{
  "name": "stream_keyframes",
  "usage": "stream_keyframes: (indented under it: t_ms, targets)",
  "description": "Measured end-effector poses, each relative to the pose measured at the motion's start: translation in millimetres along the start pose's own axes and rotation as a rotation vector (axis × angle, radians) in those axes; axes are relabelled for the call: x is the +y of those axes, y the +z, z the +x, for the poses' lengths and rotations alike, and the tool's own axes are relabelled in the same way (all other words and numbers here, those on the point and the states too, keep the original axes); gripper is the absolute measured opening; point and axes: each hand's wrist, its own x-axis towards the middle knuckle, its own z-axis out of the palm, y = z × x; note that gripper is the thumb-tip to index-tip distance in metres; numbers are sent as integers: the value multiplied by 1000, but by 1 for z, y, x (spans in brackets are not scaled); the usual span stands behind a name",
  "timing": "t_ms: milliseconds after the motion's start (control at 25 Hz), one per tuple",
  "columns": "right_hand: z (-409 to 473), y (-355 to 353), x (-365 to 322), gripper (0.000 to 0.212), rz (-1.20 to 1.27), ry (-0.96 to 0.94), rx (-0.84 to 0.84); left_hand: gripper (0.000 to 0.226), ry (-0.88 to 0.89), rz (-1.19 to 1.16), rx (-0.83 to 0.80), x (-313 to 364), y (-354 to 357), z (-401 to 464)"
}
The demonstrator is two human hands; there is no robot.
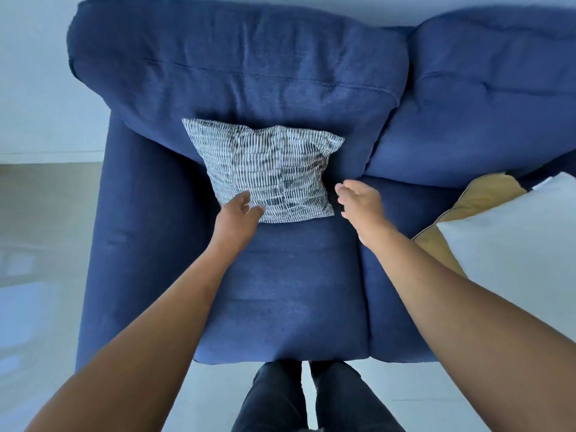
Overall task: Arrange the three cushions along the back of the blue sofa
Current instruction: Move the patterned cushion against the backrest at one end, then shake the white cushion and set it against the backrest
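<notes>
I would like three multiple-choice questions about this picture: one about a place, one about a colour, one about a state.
1. Where is the patterned cushion?
A. on the floor
B. leaning against the sofa back
C. under the white cushion

2. What colour is the cushion under the white cushion?
A. red
B. green
C. yellow

3. What is the right hand doing?
A. hovering open beside the patterned cushion
B. gripping the white cushion
C. resting on the floor

Answers: 1 B, it stands on the seat against the backrest. 2 C, the yellow cushion shows beneath. 3 A, its fingers are spread and hold nothing.

Both arms outstretched, left grip (pixel 238 210) and right grip (pixel 360 198) seemingly loose.
</notes>
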Motion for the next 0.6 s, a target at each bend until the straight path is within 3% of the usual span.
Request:
stream_keyframes:
  t_ms: [160, 320, 600]
  targets:
    - [-47, -33, 8, 35, -280, -156, 5, 61, 215, 262, 17, 21, 24, -57]
    - [-84, -68, 18, 61, -411, -260, 16, 59, 382, 384, -4, 48, 46, -98]
    - [-140, -123, 63, 67, -483, -266, 206, 61, 568, 492, -164, 55, 90, -132]
